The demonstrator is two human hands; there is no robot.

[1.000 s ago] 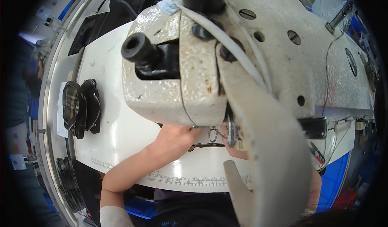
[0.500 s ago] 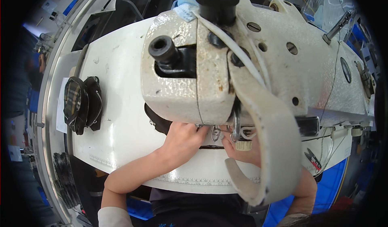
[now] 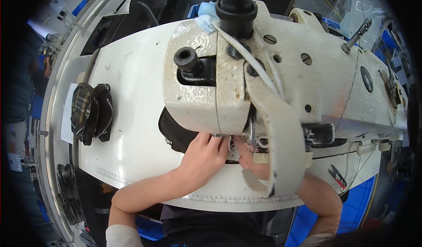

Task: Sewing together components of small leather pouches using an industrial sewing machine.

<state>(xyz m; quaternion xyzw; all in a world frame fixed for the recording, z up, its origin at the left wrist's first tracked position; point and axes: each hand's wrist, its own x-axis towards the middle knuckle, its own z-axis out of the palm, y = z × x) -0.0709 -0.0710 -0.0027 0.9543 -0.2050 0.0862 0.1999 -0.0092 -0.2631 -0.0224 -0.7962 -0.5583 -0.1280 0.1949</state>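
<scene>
A black fabric piece [image 3: 176, 131] with a curved edge lies under the head of a white sewing machine [image 3: 193, 108], sticking out on its left. My left hand [image 3: 203, 159] is on this piece, fingers bent and close together, tips tucked beneath the machine head beside the needle area. From the other side my right hand [image 3: 255, 164] reaches in, its fingers closed near the metal presser foot [image 3: 231, 145]. The machine's curved pale guard [image 3: 285, 150] covers part of that hand, and what its fingers hold is hidden.
Two dark pouch-like pieces, one with plaid lining [image 3: 83, 108], lie at the table's left. Red-handled thread snips [image 3: 337, 176] lie at the right. A ruler strip [image 3: 228, 199] runs along the front edge. A blue cloth [image 3: 206, 16] sits atop the machine.
The view has shifted a little, so the machine sits lower and its guard further left. More of the black fabric shows left of the machine. Both hands remain by the presser foot.
</scene>
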